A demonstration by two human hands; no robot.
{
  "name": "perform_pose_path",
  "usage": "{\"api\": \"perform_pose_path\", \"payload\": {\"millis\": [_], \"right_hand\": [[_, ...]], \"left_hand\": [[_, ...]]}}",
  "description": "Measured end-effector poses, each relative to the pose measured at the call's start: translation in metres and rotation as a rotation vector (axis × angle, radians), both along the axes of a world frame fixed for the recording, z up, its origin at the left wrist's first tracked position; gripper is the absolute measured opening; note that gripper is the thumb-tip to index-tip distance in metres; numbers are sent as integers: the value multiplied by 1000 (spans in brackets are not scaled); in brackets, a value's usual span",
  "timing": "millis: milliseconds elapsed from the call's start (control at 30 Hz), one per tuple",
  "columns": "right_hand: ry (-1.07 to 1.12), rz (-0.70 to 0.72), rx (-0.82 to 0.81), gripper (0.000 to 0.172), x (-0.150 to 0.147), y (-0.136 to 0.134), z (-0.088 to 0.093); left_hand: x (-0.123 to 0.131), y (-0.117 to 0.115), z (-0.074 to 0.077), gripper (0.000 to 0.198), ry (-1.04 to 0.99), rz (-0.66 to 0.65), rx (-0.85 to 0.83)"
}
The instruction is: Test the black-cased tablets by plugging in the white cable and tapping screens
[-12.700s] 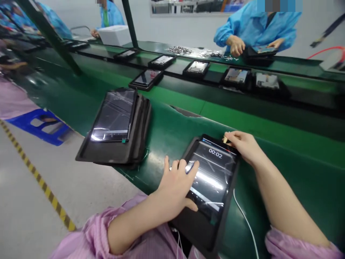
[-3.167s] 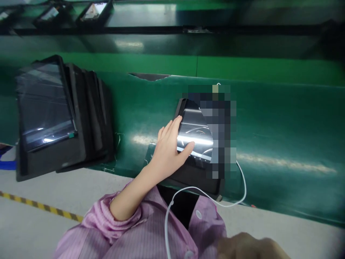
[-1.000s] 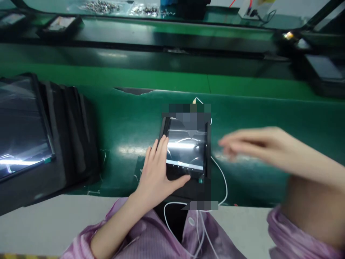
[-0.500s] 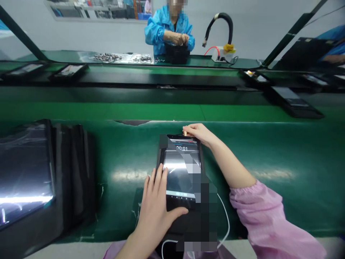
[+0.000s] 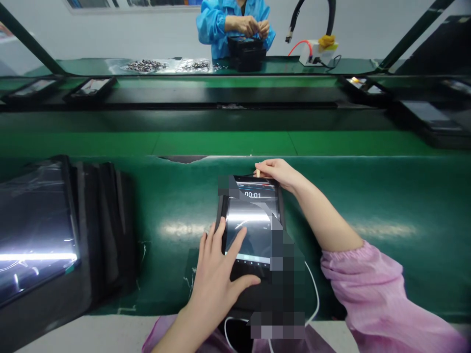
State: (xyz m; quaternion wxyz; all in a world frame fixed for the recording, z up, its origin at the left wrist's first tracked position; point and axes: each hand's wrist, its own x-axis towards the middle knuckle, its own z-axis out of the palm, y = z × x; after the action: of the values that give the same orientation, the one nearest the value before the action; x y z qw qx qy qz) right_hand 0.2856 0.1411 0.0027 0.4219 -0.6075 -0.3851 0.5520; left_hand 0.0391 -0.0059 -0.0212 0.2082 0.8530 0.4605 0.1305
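Probably light, stiff tablet (image 5: 251,223), lower centre of frame | seems slippery and fragile, better to hold by side edges | left hand (image 5: 215,277): fingers spread over its left side, gripping nothing | right hand (image 5: 281,172): fingers pinching small pale piece (image 5: 258,173) at top edge

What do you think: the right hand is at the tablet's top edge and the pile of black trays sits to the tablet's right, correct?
Not quite: the pile of black trays sits to the left of the tablet, as the head view shows. The right hand is indeed at its top edge.
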Motion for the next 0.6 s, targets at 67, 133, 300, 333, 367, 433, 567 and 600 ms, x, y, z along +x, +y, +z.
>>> {"api": "perform_pose_path", "payload": {"millis": [67,133,300,333,367,433,567,600], "right_hand": [[0,10,-1,35,1,1,0],[0,3,-10,36,1,2,1],[19,-43,-34,34,-5,-1,-1],[17,-53,-32,32,-7,-1,-2],[12,-64,-29,31,-8,0,-3],[-4,-118,-9,28,-6,3,-4],[-7,-486,109,25,16,15,-4],[20,-581,165,25,25,17,-4]], "left_hand": [[0,0,1,87,2,-14,12],[-1,1,1,82,-3,-25,21],[-1,-1,1,75,-26,-29,47],[-1,-1,1,74,-29,-27,49],[-1,-1,1,73,-31,-24,48],[0,-2,1,72,-31,-14,39],[1,-1,1,72,-19,-2,19],[1,-1,1,73,-15,-8,18]]}}
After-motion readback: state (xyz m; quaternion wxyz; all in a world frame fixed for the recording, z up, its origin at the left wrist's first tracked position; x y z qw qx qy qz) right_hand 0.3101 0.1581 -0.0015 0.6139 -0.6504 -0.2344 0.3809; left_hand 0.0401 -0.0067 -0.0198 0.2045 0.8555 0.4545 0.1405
